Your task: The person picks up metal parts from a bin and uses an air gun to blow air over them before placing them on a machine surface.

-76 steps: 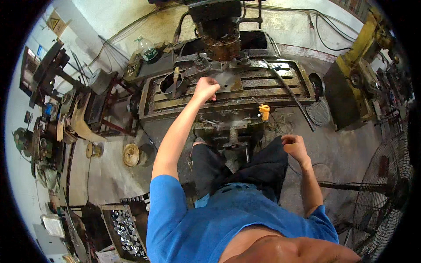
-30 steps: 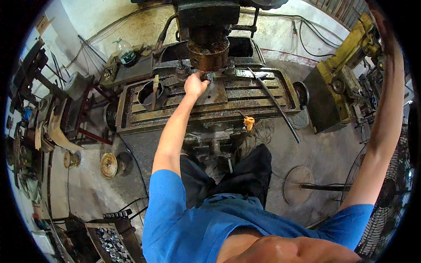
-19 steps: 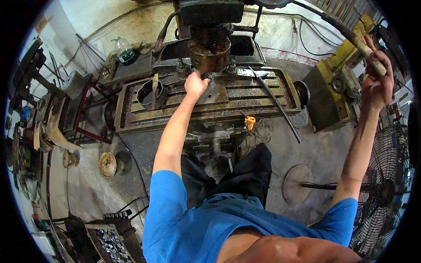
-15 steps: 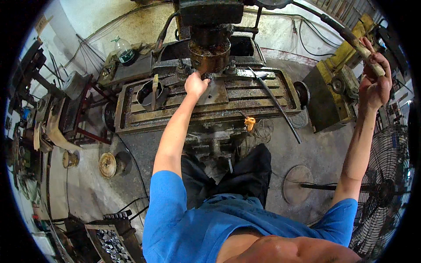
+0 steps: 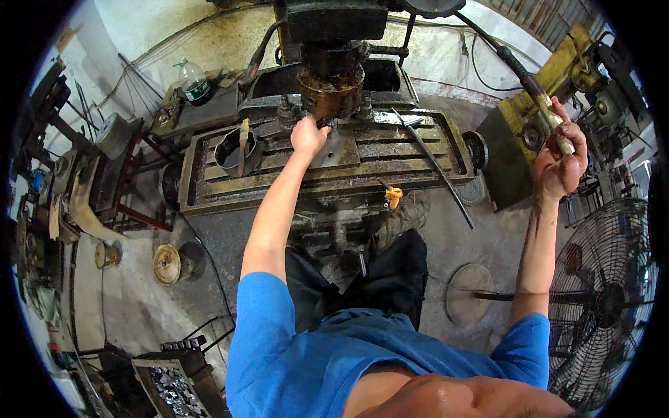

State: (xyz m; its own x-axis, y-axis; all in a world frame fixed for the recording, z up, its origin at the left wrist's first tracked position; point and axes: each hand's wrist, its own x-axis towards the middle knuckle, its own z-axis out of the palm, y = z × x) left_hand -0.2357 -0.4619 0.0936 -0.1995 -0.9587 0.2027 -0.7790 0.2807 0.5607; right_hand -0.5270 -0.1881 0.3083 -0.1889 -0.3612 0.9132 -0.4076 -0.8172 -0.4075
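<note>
My left hand [image 5: 309,137] reaches forward over the slotted machine table [image 5: 390,161], right below the dark, oily spindle head [image 5: 332,90]. Its fingers are closed against something dark under the spindle, mostly hidden by the hand. Out to the right, my right hand [image 5: 562,159] is wrapped round the pale, worn grip of a long lever [image 5: 547,115] that runs up to the machine. Left of my left hand, a brush [image 5: 244,146] stands in an open round can [image 5: 226,152] on the table. A long metal bar with a crosspiece [image 5: 439,171] lies across the table's right side and overhangs its front edge.
An orange object [image 5: 394,197] hangs at the table's front edge. A large caged fan [image 5: 606,299] stands close by my right arm. To the left are a side bench with a plastic bottle [image 5: 193,82] and a round tin [image 5: 167,263] on the floor. A bin of metal pieces [image 5: 174,390] is at lower left.
My right hand has swung the lever's end down and to the left, nearer to me. My left hand stays at nearly the same spot under the spindle.
</note>
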